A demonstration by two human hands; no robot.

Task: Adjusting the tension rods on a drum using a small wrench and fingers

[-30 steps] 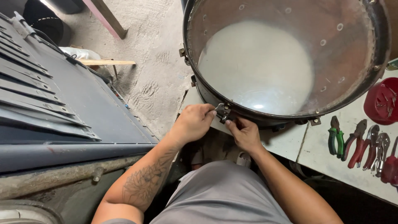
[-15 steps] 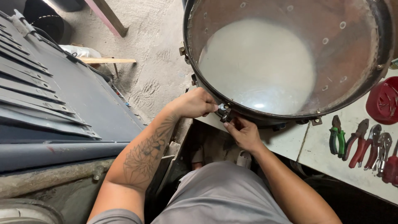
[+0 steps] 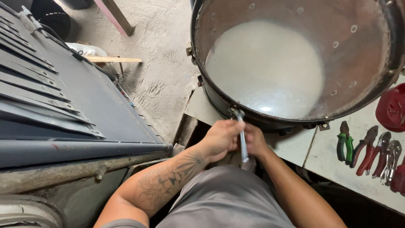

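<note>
A large round drum shell point(image 3: 213, 90) with a black outside, a rusty brown inner wall with small holes and a whitish skin at the bottom rests on a pale table. A small metal lug point(image 3: 233, 111) sits on its near rim. A slim silver wrench point(image 3: 242, 137) runs from that lug down toward me. My left hand point(image 3: 220, 139) is closed around the wrench. My right hand point(image 3: 255, 141) is right beside it, touching the wrench's lower part.
Several pliers point(image 3: 367, 145) with green and red handles lie on the table point(image 3: 295, 147) at the right, beside a red round object point(image 3: 390, 109). A dark grey ribbed metal panel point(image 3: 63, 109) fills the left. A wooden stick point(image 3: 112, 60) lies on the concrete floor point(image 3: 162, 63).
The camera has shifted, so the drum sits further right. My left hand dropped from the rim lug and now grips the silver wrench, which points down toward me; both hands are closer together.
</note>
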